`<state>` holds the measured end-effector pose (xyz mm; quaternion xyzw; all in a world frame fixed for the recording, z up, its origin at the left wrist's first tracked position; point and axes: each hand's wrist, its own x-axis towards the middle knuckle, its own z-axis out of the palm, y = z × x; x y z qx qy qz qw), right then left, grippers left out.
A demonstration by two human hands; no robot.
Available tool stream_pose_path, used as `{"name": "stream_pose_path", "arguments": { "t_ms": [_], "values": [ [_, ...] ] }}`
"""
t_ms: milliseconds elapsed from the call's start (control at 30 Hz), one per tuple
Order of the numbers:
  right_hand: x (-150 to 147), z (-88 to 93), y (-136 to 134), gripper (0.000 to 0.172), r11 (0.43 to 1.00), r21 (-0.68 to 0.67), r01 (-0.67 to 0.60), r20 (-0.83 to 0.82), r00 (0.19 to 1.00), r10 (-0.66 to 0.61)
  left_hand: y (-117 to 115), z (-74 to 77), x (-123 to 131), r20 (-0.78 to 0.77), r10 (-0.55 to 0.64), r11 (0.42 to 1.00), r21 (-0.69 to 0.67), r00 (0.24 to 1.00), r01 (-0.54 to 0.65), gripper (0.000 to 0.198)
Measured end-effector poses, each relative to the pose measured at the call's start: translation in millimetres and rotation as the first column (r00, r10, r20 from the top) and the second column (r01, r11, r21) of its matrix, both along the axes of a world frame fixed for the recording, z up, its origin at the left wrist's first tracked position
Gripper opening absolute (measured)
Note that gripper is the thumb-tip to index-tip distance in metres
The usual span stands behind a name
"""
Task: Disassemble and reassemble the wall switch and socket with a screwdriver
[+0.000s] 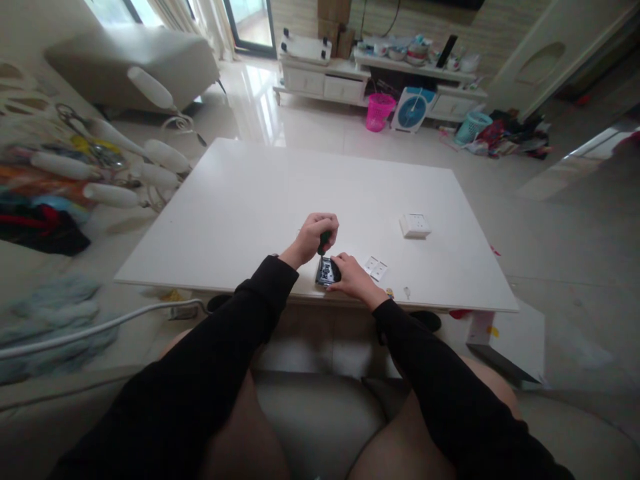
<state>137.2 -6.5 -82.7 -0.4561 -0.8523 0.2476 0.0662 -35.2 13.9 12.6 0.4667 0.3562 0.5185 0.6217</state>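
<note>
My left hand (317,233) is closed in a fist around a dark green-handled screwdriver (324,241). The screwdriver points down, and its tip meets the upper left part of a small black-and-white wall socket (326,273). Thumb and fingers of my right hand (350,275) grip that socket from its right side, near the table's front edge. To the right of this hand lies a flat white cover plate (376,268). A boxy white socket unit (415,225) stands farther back on the right.
The white table (240,207) bears two small items, a yellowish one (390,293) and a clear one (407,292), at its front edge. A lamp with several white shades (160,157) stands at the left. Across the floor are a pink basket (379,112) and a blue fan (413,110).
</note>
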Motion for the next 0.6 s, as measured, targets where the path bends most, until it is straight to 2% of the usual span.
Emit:
{"name": "stream_pose_path", "arguments": {
  "t_ms": [67,100,200,400,600],
  "values": [
    [-0.2,-0.4,-0.2,0.070,1.000,-0.001,0.000,-0.005,1.000,0.000,2.2,1.4,-4.0,0.039,-0.104,0.993,-0.043,0.994,0.106,0.021],
    [-0.3,-0.4,-0.3,0.069,1.000,-0.001,0.001,-0.006,1.000,-0.001,3.0,2.0,-5.2,0.057,-0.117,0.991,-0.064,0.992,0.120,0.024],
    [-0.6,0.8,-1.0,0.067,1.000,0.004,0.001,-0.001,1.000,-0.001,4.9,2.2,-6.0,0.047,-0.067,0.994,-0.088,0.997,0.071,0.030],
    [-0.3,2.4,-1.5,0.070,1.000,0.013,-0.010,0.010,1.000,0.009,8.6,-0.8,-8.3,-0.074,0.040,0.998,-0.047,0.996,-0.044,0.032],
    [0.2,-1.6,0.0,0.071,1.000,0.023,-0.008,-0.009,1.000,0.008,6.7,-0.2,-6.0,-0.024,0.015,0.999,-0.036,1.000,-0.015,0.039]
  ]
}}
